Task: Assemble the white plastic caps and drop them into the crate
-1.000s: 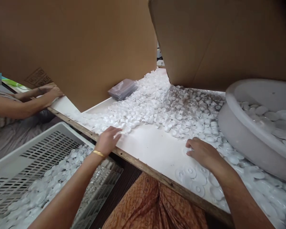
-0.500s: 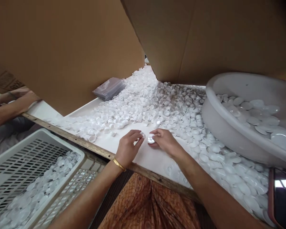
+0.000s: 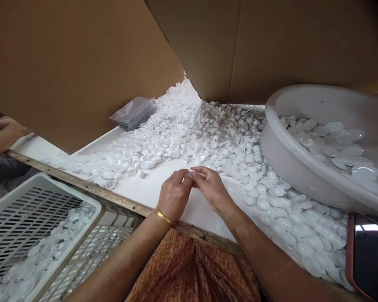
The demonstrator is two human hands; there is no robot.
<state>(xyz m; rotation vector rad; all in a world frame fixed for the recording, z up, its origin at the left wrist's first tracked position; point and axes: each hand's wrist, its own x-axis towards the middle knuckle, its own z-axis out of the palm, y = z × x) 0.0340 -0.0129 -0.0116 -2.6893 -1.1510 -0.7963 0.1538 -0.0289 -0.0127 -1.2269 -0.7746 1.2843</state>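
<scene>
My left hand [image 3: 174, 193] and my right hand [image 3: 210, 186] meet over the white table [image 3: 151, 191], fingertips pinched together around a small white plastic cap [image 3: 189, 174]. A gold bangle sits on my left wrist. Behind the hands spreads a big heap of small white caps [image 3: 189, 138]. Flat white discs [image 3: 302, 226] cover the table to the right of my right forearm.
A grey basin [image 3: 290, 159] with white discs stands at the right. A white slotted crate [image 3: 34, 235] with finished pieces sits low at the left. Cardboard walls [image 3: 82, 63] rise behind. A plastic bag [image 3: 132, 113] lies on the heap. Another person's hand [image 3: 1, 130] is far left. A phone [image 3: 370, 256] lies bottom right.
My hands came together from apart, each bringing a piece; they now press the pieces together between the fingertips. The view has shifted left and down.
</scene>
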